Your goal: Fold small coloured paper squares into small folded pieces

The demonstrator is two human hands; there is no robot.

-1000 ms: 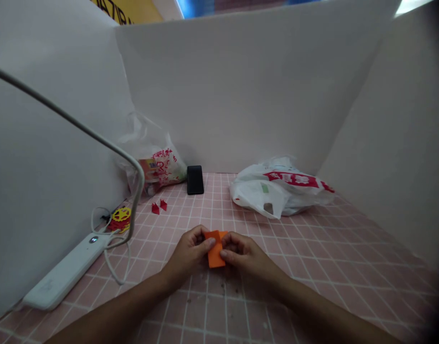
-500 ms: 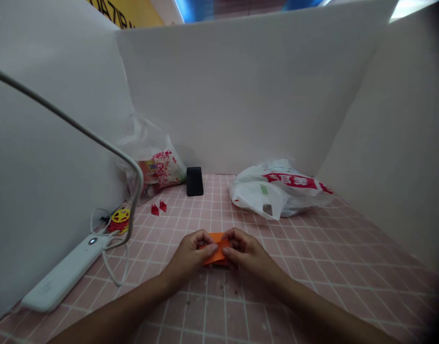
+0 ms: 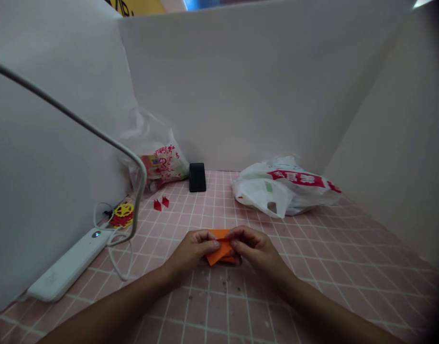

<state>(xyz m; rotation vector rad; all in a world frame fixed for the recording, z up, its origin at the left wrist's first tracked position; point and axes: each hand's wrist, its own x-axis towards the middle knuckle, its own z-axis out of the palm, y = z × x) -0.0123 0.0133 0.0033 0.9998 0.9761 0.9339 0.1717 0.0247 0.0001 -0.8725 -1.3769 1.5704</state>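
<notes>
A small folded piece of orange paper (image 3: 219, 249) lies low over the pink tiled tabletop (image 3: 312, 267), held between both hands. My left hand (image 3: 190, 251) pinches its left edge with curled fingers. My right hand (image 3: 256, 247) grips its right side, fingers closed over the top fold. Part of the paper is hidden under the fingers.
A white plastic bag with red print (image 3: 284, 190) lies at the back right. A clear bag with red print (image 3: 157, 160), a black phone (image 3: 197, 177) and two small red paper pieces (image 3: 161, 203) are back left. A white lamp base (image 3: 67, 265), its bent arm (image 3: 97, 136) and red-yellow cutouts (image 3: 122, 214) stand left. White boards wall the table.
The orange paper was turned from standing upright to lying flatter and lower between the hands. Both hands stayed together at the centre.
</notes>
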